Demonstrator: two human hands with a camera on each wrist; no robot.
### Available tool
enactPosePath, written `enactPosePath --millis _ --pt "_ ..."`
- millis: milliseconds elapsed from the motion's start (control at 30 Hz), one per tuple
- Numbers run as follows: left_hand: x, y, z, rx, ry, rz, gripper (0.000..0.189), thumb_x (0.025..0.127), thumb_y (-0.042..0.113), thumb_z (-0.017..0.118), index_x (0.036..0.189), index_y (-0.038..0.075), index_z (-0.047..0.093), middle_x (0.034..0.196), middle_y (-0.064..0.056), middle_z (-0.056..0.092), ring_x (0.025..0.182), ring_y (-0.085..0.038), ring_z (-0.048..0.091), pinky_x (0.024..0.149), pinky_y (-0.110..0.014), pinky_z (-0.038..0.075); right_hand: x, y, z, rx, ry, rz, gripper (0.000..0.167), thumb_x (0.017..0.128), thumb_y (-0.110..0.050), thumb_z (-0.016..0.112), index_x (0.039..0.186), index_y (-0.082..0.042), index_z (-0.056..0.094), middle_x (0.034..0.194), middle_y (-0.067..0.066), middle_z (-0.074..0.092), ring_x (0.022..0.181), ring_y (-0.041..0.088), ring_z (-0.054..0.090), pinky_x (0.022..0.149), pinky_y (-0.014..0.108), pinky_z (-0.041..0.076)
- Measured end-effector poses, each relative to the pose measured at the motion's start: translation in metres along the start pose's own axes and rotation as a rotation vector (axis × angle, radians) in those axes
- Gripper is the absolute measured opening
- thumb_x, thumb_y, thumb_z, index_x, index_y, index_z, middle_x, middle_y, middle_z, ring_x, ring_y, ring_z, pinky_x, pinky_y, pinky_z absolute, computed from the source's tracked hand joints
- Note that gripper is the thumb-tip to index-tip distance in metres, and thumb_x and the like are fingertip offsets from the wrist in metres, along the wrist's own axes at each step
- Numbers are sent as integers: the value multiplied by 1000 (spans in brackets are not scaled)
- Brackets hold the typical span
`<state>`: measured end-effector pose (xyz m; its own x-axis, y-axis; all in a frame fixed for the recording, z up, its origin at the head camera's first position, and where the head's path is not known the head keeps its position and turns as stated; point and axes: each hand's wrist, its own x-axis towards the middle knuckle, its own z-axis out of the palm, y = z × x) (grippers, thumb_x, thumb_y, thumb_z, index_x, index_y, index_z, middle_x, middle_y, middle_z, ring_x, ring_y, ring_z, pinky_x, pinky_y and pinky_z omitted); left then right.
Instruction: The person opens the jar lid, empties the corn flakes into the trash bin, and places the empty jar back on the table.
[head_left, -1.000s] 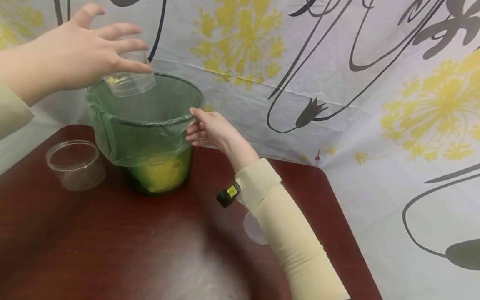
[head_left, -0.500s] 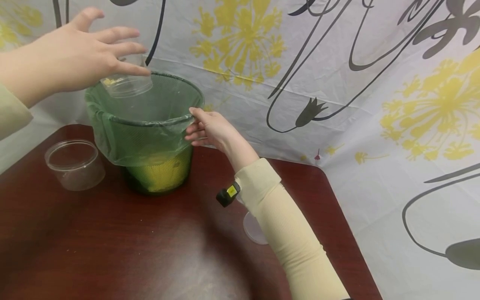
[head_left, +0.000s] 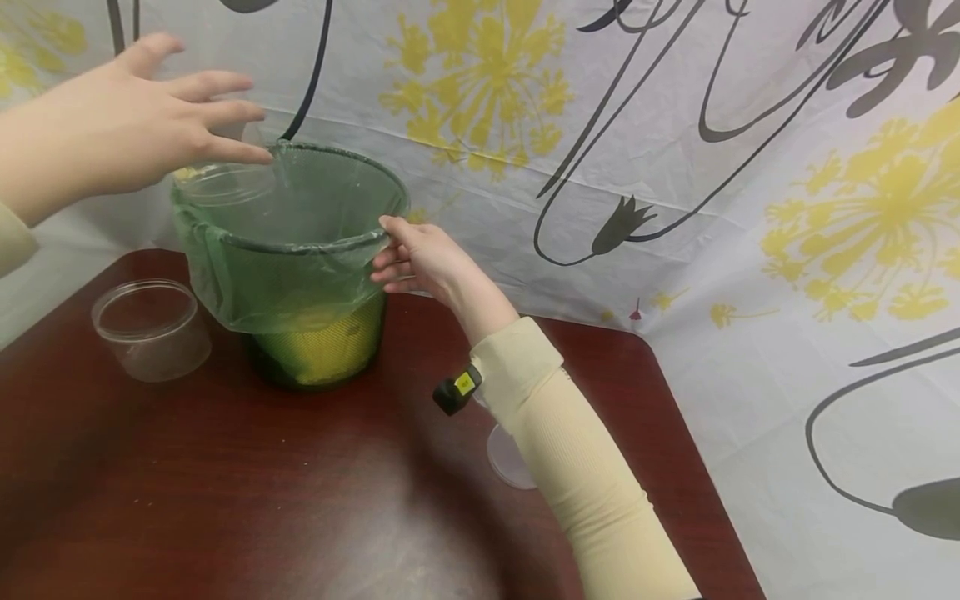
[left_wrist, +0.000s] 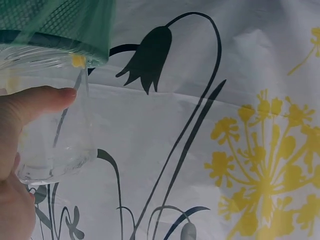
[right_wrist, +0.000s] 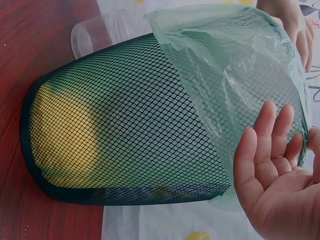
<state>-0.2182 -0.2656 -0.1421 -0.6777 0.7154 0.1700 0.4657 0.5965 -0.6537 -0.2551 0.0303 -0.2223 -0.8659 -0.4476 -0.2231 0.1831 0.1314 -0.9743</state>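
Note:
My left hand point(head_left: 142, 125) grips a clear plastic tub point(head_left: 228, 185) over the left side of the mesh wastebasket point(head_left: 322, 350). The tub is tipped mouth down, and some yellow bits show near its rim. In the left wrist view the thumb lies along the tub's wall point(left_wrist: 75, 140), close to the basket's rim. A thin green bag point(head_left: 300, 287) lines the basket and folds over its outside. Something yellow fills the basket's bottom, seen through the mesh. At the basket's right edge, my right hand point(head_left: 423, 258) pinches rim and bag between thumb and fingers.
Left of the basket, a second clear tub point(head_left: 161, 350) stands upright on the dark red table point(head_left: 247, 500). A round clear lid point(head_left: 510, 458) lies partly behind the right sleeve. Small crumbs dot the tabletop. A flower-print curtain point(head_left: 465, 108) hangs right behind the table.
My left hand has shifted left and slightly down, carrying the tub toward the basket's left edge. The right hand keeps its place on the rim.

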Motion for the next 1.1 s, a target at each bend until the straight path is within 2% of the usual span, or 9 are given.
enactPosePath --millis 133,400,500,667,767,933,1100 --pt "-3 0 1 18 -25 -20 98 56 -28 72 140 16 46 148 -23 30 141 -39 10 105 -66 1 0 1 1 -2 3 1 32 100 -35 49 92 -4 50 74 9 61 67 22 63 61 33 54" --pt "-2 2 -1 -13 -4 -7 101 51 -27 74 139 16 47 147 -23 31 140 -39 11 105 -66 1 -1 2 0 0 1 -4 32 100 -35 49 92 -4 50 74 8 61 66 21 63 61 33 54" --pt "-3 2 -1 -11 3 -7 100 52 -28 72 139 16 47 147 -22 32 140 -38 12 105 -66 1 -1 2 0 1 1 -8 32 100 -35 49 92 -4 50 74 8 61 66 21 63 61 32 54" --pt "-3 3 -2 -32 -1 -4 99 56 -32 64 140 17 45 148 -21 32 140 -38 12 107 -64 -5 -2 1 2 -2 -2 -9 33 100 -35 49 91 -3 52 73 8 61 66 21 64 60 33 54" --pt "-1 4 -5 -49 20 8 98 57 -34 61 140 17 46 147 -21 34 140 -38 14 107 -62 -6 -1 2 2 0 -6 -9 33 100 -35 49 91 -3 52 73 8 61 66 21 64 60 33 54" --pt "8 6 -13 -40 60 24 97 56 -32 65 139 17 48 146 -21 36 139 -37 17 107 -63 -2 -1 2 1 1 -3 -10 33 100 -35 49 90 -3 52 73 8 61 66 21 63 60 32 54" --pt "16 7 -19 -39 54 20 93 61 -27 69 139 18 48 146 -19 35 140 -37 15 107 -64 0 -1 2 1 9 -1 -10 32 100 -35 50 90 -4 50 73 8 61 66 21 63 59 32 54"
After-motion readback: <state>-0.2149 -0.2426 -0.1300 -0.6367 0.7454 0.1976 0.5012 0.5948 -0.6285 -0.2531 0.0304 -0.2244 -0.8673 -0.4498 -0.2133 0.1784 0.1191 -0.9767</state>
